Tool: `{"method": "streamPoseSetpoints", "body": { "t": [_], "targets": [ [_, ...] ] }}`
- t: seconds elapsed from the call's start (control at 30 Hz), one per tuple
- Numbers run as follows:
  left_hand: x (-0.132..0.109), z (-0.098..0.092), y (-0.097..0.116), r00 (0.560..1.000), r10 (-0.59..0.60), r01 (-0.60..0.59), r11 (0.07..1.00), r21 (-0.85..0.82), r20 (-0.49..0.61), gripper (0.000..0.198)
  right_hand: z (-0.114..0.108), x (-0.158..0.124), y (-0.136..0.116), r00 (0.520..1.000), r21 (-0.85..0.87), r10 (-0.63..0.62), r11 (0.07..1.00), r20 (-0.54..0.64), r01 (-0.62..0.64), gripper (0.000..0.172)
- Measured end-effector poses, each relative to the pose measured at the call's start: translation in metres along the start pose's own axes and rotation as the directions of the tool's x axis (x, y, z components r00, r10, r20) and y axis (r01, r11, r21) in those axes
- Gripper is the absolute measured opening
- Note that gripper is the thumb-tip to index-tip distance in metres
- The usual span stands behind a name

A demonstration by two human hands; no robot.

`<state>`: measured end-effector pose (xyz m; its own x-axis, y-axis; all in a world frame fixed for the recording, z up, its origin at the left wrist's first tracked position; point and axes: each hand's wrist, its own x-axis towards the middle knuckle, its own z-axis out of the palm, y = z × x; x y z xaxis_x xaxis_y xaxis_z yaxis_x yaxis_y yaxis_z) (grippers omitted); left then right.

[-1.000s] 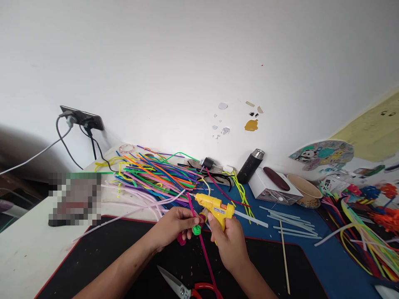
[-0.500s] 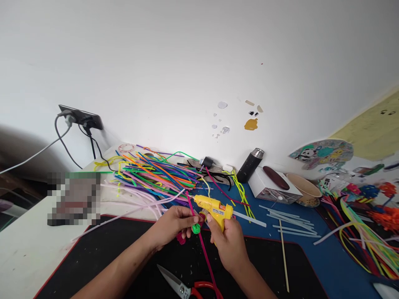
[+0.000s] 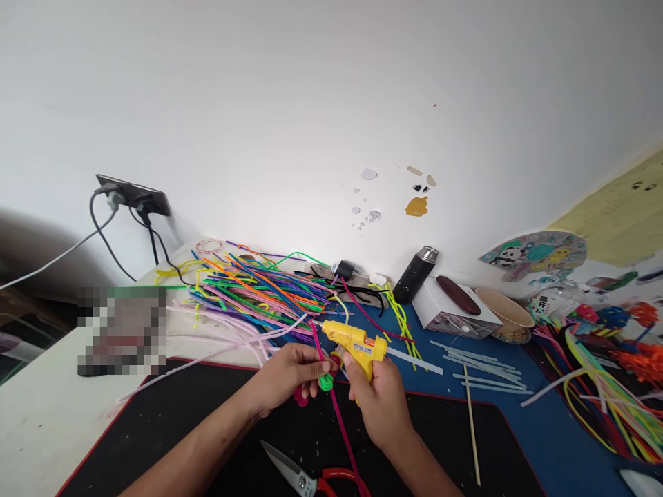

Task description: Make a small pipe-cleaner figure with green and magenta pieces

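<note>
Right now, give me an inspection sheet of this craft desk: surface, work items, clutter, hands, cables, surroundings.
Surface: black mat and blue mat on a white table.
Job's things: yellow glue gun; pink pipe cleaner with a green coil.
Clutter: pipe cleaner pile, glue sticks, scissors, black flask.
Hands: left hand pinches the pink pipe cleaner by the coil; right hand grips the yellow glue gun.
Cables: black cables and a white cable plugged at the wall socket.
Surroundings: white wall with stuck scraps.
</note>
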<state>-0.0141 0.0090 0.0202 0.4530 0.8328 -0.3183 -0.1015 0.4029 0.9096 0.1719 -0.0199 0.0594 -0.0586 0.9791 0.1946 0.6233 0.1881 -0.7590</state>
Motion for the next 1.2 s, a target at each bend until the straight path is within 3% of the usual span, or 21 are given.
{"method": "streamPoseSetpoints", "body": {
  "t": [0.7, 1.2],
  "targets": [
    [-0.001, -0.001, 0.001, 1.000, 0.017, -0.017, 1.000, 0.006, 0.009, 0.050, 0.000, 0.001, 0.002, 1.000, 0.008, -0.006, 1.000, -0.003, 0.006, 0.057],
    [0.000, -0.002, -0.001, 1.000, 0.002, -0.002, 1.000, 0.002, -0.002, 0.061, 0.002, -0.005, 0.011, 1.000, 0.012, 0.018, 1.000, 0.019, -0.018, 0.054]
  ]
}}
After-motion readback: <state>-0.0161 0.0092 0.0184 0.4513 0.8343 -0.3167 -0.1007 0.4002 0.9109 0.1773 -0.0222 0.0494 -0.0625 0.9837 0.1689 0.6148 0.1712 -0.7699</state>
